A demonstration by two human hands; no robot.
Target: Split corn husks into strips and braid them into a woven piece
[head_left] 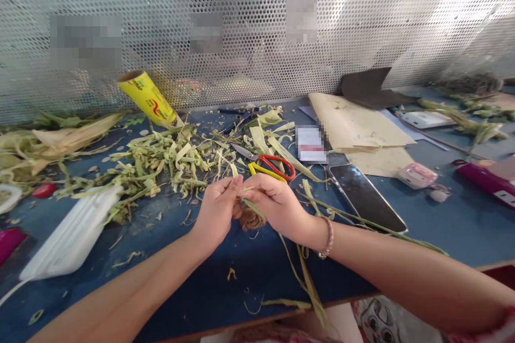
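You have a thin, pale green strip of leaf pinched between both hands, above the blue bench and right by a small brown coil. Your left hand is closed on the strip, thumb and fingers together; your right hand pinches it too, the fingertips of both almost meeting. Whether either hand also grips the coil, I cannot tell. The step in hand looks like working the strip with the fingertips. The next move seems to call for keeping both pinches firm and the pull gentle, since so thin a strip could split. The scissors lie just beyond your hands, untouched, and loose long strips trail toward the bench's near edge.
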